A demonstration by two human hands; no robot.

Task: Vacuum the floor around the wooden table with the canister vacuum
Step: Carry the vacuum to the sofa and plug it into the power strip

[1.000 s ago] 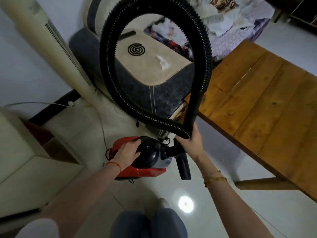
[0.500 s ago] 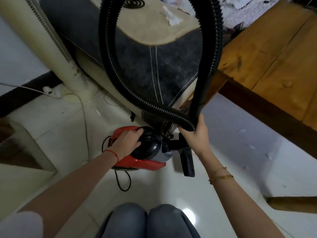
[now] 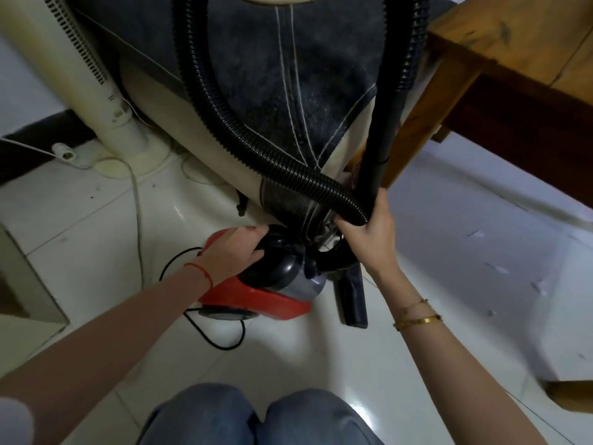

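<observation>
Vacuum (image 3: 266, 284): on the floor (image 3: 449, 284), beside the counter (image 3: 513, 43).
Left hand (image 3: 236, 253): fingers curled on its top.
Right hand (image 3: 369, 239): grips hose (image 3: 256, 146).
Risk: looped hose may snag the counter corner if pulled.

We see bare forearms, a thin red string (image 3: 199, 272) on the left wrist at centre-left, gold bracelets (image 3: 417, 317) on the right wrist at right, and blue jeans (image 3: 256, 415) at bottom centre.

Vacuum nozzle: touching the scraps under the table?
No: the nozzle lies beside the vacuum, apart from the scraps.
</observation>
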